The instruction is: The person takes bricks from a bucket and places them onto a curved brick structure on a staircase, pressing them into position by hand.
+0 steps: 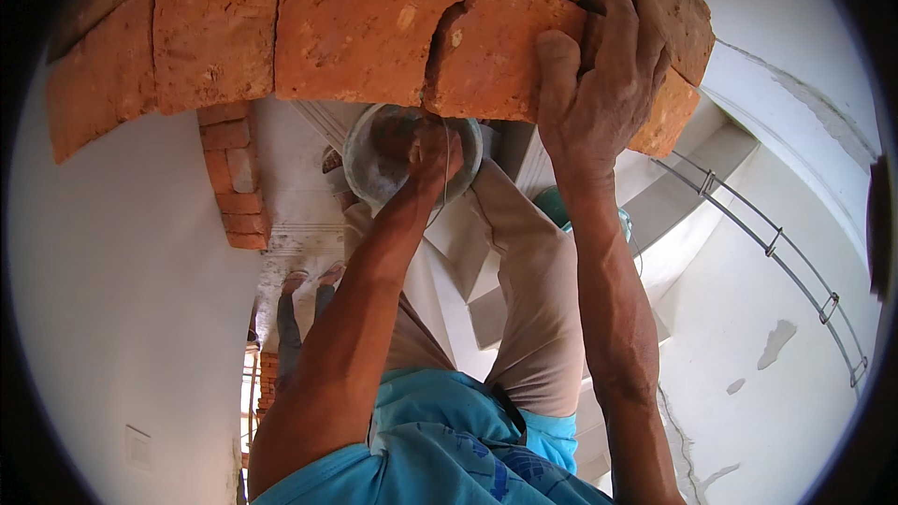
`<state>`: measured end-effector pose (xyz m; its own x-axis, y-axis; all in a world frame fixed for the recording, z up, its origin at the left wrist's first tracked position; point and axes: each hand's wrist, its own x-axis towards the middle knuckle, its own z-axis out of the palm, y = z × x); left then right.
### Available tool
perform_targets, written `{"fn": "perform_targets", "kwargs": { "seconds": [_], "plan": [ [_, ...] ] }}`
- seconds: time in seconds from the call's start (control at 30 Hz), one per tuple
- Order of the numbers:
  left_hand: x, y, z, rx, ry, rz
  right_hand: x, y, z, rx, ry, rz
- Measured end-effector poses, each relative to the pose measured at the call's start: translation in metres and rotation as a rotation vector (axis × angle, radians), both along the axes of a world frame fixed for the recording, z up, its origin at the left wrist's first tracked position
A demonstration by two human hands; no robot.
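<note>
A curved course of orange-red bricks [374,23] spans the upper view, with uneven joints between the bricks. My right hand [608,75] rests on the bricks near the right end, thumb and fingers apart. Below the bricks, a grey bucket [360,164] with a thin wire handle stands between my legs. My left hand [435,151] reaches into its mouth, fingers curled closed; the handle crosses in front of the hand. What the fingers hold, if anything, is hidden. Something brown is partly visible inside the bucket.
Stairs [496,318] lie below me, with a green container [554,208] beside my right leg. A steel-bar frame [772,241] curves along the patched right wall. At left is a brick strip [234,173]. Another person's legs [288,332] show at lower left.
</note>
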<state>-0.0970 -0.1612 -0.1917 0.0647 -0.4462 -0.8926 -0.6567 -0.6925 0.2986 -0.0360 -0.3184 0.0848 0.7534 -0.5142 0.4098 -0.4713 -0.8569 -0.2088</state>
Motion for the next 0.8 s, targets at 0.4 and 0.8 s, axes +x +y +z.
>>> {"fn": "perform_targets", "kwargs": {
  "seconds": [0.4,0.8],
  "plan": [
    [-0.004,0.015,-0.015,-0.083,-0.066,0.320,0.000,-0.002,-0.003,-0.005,-0.012,0.016],
    [0.035,0.032,-0.051,-0.226,-0.208,0.219,-0.001,-0.003,-0.004,-0.007,-0.021,0.018]
  ]
}}
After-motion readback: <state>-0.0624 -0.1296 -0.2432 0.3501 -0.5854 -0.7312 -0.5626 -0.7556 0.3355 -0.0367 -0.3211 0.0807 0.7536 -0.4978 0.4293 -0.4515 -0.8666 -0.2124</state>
